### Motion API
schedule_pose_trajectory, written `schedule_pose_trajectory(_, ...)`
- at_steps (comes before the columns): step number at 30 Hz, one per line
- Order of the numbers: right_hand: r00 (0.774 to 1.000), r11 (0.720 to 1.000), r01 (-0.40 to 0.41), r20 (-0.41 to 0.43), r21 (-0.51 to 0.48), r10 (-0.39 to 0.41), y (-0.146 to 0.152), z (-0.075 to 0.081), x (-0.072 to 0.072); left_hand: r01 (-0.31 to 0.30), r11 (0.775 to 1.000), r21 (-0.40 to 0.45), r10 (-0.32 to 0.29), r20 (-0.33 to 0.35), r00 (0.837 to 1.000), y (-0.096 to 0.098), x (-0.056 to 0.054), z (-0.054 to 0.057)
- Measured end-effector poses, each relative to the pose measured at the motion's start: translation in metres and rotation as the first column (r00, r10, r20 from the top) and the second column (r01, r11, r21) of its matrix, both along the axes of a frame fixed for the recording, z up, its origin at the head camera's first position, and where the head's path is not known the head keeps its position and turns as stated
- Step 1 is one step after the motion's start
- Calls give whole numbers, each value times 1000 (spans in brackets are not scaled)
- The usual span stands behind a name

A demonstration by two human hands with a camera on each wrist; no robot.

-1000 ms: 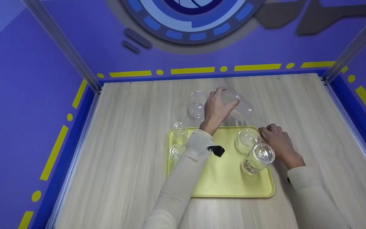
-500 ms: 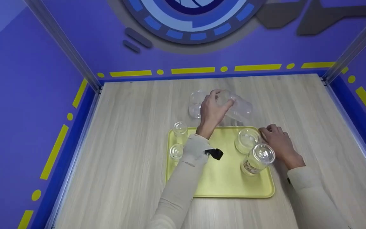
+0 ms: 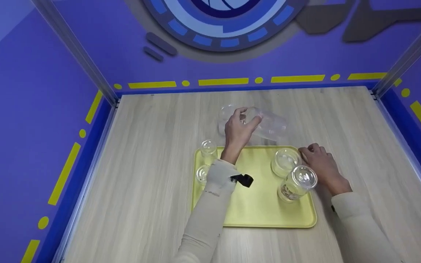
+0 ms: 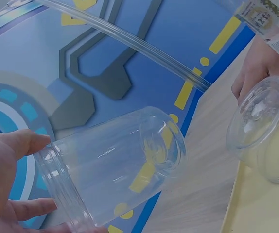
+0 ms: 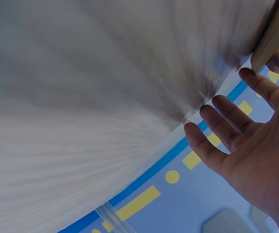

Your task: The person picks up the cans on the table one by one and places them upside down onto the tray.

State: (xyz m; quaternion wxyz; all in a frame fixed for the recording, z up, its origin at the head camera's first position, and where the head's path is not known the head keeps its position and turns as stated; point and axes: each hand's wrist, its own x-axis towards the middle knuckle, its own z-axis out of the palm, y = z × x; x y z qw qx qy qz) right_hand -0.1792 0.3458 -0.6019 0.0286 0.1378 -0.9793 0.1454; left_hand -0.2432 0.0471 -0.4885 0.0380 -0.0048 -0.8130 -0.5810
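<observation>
My left hand grips a clear plastic jar by its threaded mouth, thumb on one side and fingers on the other. In the left wrist view the jar lies tilted, its base pointing away from the palm. Another clear jar stands on the table just behind this hand, partly hidden by it. My right hand rests beside the far right corner of the yellow tray, thumb at the rim. The right wrist view shows its fingers loosely bent, with fingertips on the table.
On the tray's right side stand a wide clear jar and a taller jar with a printed label. Two smaller clear jars, one far and one near, stand along its left side. Blue walls enclose the wooden table.
My left hand has shifted left and slightly nearer, taking the jar with it; the jar leans over further. The right hand stays at the tray corner.
</observation>
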Motion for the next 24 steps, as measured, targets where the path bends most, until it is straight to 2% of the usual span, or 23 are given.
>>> schedule_pose_trajectory(4, 1000, 1000, -4, -4, 3, 4, 0, 0, 1, 3, 998, 59, -4, 18, 1000, -5, 3, -1)
schedule_pose_trajectory(9, 1000, 1000, -7, 0, -7, 7, 0, 0, 1, -15, 996, 83, 12, 40, 999, -9, 4, -3)
schedule_pose_trajectory(17, 1000, 1000, 1, 26, -4, -1, 1, 0, 1, -45, 990, 135, 42, 26, 999, -15, 8, -3)
schedule_pose_trajectory(21, 999, 1000, 3, 33, -1, -3, 1, 0, 1, -51, 982, 183, 47, 26, 999, -19, 11, -2)
schedule_pose_trajectory(24, 999, 1000, 1, 33, -3, -1, 1, 0, 1, -50, 966, 253, 40, 43, 998, -21, 14, -2)
